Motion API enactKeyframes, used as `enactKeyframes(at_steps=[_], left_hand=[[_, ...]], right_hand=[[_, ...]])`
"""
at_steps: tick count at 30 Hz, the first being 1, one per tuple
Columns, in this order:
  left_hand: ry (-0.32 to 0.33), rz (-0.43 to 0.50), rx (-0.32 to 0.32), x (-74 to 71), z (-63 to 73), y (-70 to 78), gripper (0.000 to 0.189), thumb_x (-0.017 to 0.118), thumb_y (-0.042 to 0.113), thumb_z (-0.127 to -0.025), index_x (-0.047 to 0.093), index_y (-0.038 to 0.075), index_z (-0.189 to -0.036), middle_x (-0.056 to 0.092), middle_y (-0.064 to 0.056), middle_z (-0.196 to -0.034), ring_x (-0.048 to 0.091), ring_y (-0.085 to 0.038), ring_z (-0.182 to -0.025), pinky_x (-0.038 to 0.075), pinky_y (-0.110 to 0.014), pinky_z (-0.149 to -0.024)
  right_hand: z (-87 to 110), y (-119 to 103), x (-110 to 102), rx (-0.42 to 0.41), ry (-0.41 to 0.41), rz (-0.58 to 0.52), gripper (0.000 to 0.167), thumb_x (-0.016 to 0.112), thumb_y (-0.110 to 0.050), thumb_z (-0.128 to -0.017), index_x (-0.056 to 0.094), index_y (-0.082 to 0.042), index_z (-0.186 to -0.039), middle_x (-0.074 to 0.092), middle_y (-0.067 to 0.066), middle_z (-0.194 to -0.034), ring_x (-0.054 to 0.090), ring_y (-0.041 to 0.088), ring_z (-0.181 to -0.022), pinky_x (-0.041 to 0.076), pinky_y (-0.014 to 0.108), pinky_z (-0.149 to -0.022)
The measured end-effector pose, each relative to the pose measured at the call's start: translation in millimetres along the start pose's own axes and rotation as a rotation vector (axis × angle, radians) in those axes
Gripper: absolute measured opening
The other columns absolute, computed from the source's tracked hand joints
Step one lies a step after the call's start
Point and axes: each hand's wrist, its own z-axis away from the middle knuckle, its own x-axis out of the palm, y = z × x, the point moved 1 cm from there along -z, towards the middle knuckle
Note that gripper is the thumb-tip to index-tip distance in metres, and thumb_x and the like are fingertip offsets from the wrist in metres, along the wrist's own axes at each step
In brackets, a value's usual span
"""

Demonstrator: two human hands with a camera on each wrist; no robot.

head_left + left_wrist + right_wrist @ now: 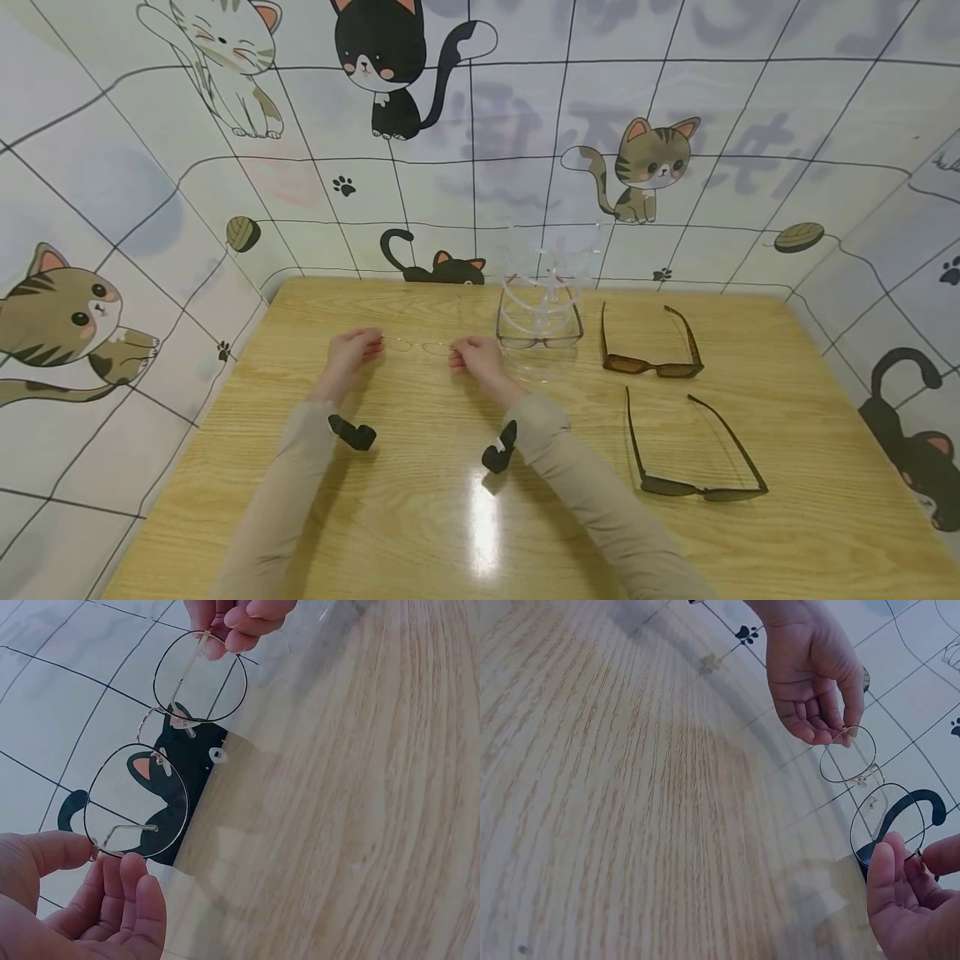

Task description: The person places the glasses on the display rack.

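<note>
Thin round wire-rimmed glasses point(397, 343) are held between both hands near the back of the table. My left hand point(351, 354) pinches one outer corner of the frame between thumb and fingers; my right hand point(480, 360) pinches the opposite corner. Two round lenses point(136, 801), dark-edged with a gold-toned bridge, show clearly in the left wrist view. In the right wrist view the right hand point(922, 900) grips the near end and the left hand point(810, 682) the far end. The temples extend away from me, toward the wall.
Just right of my right hand, a clear display stand point(551, 292) carries dark-framed glasses point(538, 342). Brown sunglasses point(652, 367) and black sunglasses point(705, 493) lie farther right on the wooden table point(420, 517), temples unfolded. A cat-patterned wall covering point(517, 192) encloses the back and sides.
</note>
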Motion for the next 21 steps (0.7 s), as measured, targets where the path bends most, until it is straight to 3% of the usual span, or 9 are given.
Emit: enactKeyframes(at_steps=[9,21], left_hand=[[-0.061,0.070,0.034,-1.9,17.3,9.5,0.041,0.057,0.010,-0.093,0.046,-0.013,-0.125,0.063,-0.001,-0.082,0.061,-0.006,-0.069,0.053,-0.019,-0.072],[-0.115,0.099,0.054,-4.3,39.5,17.6,0.020,0.059,0.011,-0.093,0.057,-0.006,-0.105,0.063,0.000,-0.076,0.062,-0.007,-0.067,0.053,-0.018,-0.068]], right_hand=[[18.5,-19,-6,-0.052,-0.062,0.036,0.024,0.049,-0.007,-0.096,0.062,0.012,-0.102,0.063,0.011,-0.077,0.058,0.008,-0.059,0.057,0.031,-0.066],[36.1,-34,-16,-0.091,-0.113,0.037,0.023,0.051,-0.006,-0.095,0.061,0.014,-0.102,0.062,0.008,-0.074,0.058,0.008,-0.058,0.053,0.020,-0.057]])
